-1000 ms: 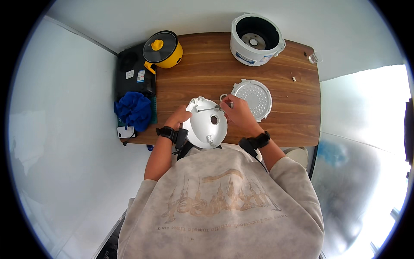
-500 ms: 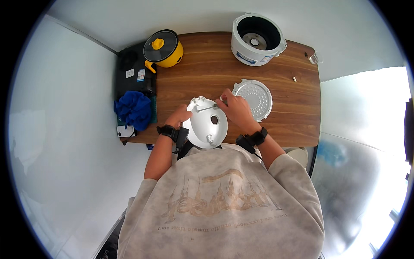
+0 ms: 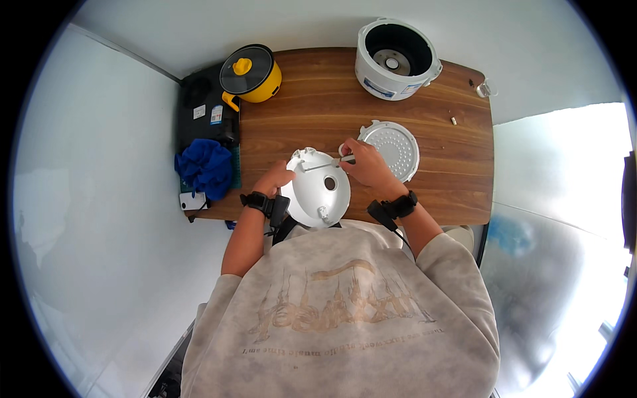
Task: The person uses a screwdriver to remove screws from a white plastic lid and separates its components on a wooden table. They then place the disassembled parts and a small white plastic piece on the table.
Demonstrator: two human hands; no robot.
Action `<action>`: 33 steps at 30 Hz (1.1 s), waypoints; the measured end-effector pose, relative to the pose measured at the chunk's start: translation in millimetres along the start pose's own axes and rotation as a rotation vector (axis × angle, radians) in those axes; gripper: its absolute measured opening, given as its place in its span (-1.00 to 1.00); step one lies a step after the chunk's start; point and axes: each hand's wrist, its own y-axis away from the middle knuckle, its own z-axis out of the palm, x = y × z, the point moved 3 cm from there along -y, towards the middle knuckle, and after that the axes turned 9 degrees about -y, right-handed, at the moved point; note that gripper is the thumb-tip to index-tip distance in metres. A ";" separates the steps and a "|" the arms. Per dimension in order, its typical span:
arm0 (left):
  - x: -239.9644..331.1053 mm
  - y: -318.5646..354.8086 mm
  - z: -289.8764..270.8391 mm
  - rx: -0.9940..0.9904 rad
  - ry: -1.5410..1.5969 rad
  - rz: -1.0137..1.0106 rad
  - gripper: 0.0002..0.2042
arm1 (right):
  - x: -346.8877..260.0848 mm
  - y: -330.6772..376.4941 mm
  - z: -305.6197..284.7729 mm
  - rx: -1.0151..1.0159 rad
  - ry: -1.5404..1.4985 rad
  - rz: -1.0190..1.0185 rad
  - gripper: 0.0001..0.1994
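A white, oval lid shell (image 3: pixel 306 196) of a rice cooker lies hollow side up at the table's near edge, close to my body. It has a round dark hole, a hinge part at its far end and a small fitting near me. My left hand (image 3: pixel 275 178) grips its left rim, thumb over the edge. Above the far right rim, my right hand (image 3: pixel 366 166) pinches a slim grey tool (image 3: pixel 348 159) whose exact kind is unclear. The tool's end points left towards a narrow straight strip inside the shell. A perforated, round inner lid plate (image 3: pixel 398 151) lies just beyond my right hand.
A white rice cooker body (image 3: pixel 390 83) stands open at the back. A yellow pot (image 3: pixel 264 89) with a dark lid is at back left, beside a black case (image 3: pixel 192 123) and a blue cloth (image 3: pixel 204 169). A small clear glass container (image 3: pixel 486 88) sits far right.
My right hand has shifted slightly right with the tool, drawing it back from over the shell's inside towards its rim. My left hand and the shell stay in place.
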 end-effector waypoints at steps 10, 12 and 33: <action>8.4 2.6 1.1 -0.102 -0.031 -0.015 -0.62 | 9.1 19.6 8.0 -0.008 0.087 0.094 -0.73; 5.6 2.1 2.6 -0.065 -0.002 -0.007 -0.63 | 15.4 23.8 5.7 -0.024 0.074 0.153 -0.73; 2.8 -1.6 3.1 -0.034 -0.015 0.017 -0.67 | -5.8 34.4 5.4 -0.105 -0.376 0.300 -0.71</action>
